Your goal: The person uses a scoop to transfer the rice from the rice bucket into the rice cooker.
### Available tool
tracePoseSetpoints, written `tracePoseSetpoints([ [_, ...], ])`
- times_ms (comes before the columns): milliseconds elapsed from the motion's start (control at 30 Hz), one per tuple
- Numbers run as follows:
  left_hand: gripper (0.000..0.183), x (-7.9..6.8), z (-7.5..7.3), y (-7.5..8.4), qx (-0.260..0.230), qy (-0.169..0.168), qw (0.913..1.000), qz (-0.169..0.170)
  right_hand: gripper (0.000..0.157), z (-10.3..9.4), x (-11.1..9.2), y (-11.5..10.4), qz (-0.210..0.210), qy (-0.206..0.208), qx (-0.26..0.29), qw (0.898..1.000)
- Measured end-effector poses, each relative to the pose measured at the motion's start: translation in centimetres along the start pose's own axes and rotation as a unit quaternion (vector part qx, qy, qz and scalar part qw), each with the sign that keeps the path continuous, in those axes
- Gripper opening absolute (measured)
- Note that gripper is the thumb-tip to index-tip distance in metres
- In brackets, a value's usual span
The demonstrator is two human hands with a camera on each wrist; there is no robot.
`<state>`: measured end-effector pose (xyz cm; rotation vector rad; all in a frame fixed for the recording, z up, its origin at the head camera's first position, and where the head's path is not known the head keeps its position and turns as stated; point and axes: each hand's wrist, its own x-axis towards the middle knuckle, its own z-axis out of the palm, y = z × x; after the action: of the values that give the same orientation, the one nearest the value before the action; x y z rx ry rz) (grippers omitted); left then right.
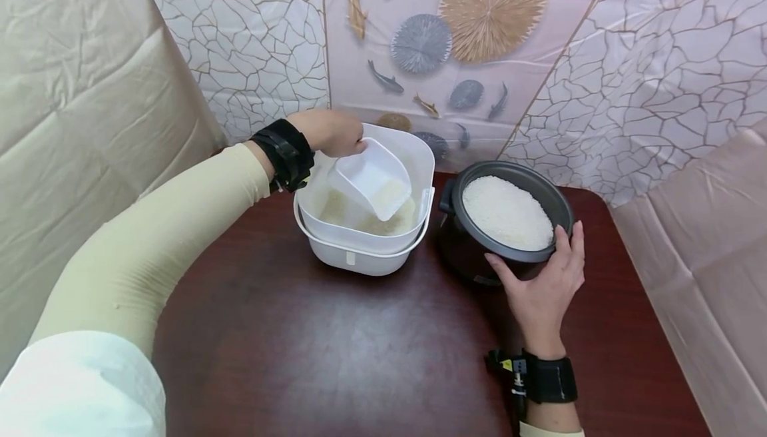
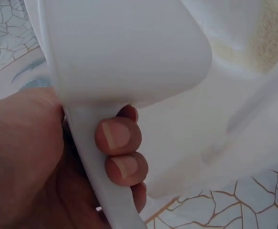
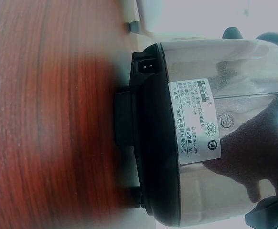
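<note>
My left hand (image 1: 335, 133) grips the handle of a white plastic scoop (image 2: 129, 52), its fingers curled round the handle in the left wrist view. Some rice lies in the scoop, which is tilted inside a white rice bin (image 1: 427, 157). Loose rice (image 1: 338, 209) covers part of the bin's bottom. To the right stands a dark rice cooker (image 1: 479, 240) with a heap of white rice (image 1: 508, 214) inside. My right hand (image 1: 545, 290) holds the cooker's near right rim, thumb in front and fingers at the side. In the right wrist view the cooker's labelled side (image 3: 196, 121) shows.
Both containers stand on a dark red-brown wooden table (image 1: 335, 350) near its back edge. A patterned cloth (image 1: 257, 37) hangs behind them. Beige cloth (image 1: 695, 250) hangs along the right side, and more (image 1: 72, 90) on the left.
</note>
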<state>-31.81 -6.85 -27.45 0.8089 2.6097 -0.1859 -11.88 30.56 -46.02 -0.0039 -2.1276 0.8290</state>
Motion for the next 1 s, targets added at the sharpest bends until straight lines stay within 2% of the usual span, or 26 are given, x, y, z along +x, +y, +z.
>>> tracePoseSetpoints([
  [267, 0.044, 0.1, -0.7, -0.3, -0.011, 0.001, 0.9998, 0.014, 0.115, -0.1, 0.0, 0.2, 0.005, 0.002, -0.001, 1.000],
  [600, 0.044, -0.6, -2.3, -0.7, -0.028, 0.004, 0.9995, 0.014, 0.116, 0.0, 0.0, 0.0, -0.004, -0.004, -0.004, 1.000],
  [867, 0.045, -0.3, -3.7, -0.4, -0.037, 0.026, 0.9971, 0.061, 0.116, -0.1, 0.0, 0.1, -0.005, -0.006, -0.006, 1.000],
  [1000, 0.046, -0.4, -4.8, 0.4, -0.037, 0.033, 0.9964, 0.069, 0.116, -0.2, 0.0, 0.2, -0.006, -0.006, -0.008, 1.000],
])
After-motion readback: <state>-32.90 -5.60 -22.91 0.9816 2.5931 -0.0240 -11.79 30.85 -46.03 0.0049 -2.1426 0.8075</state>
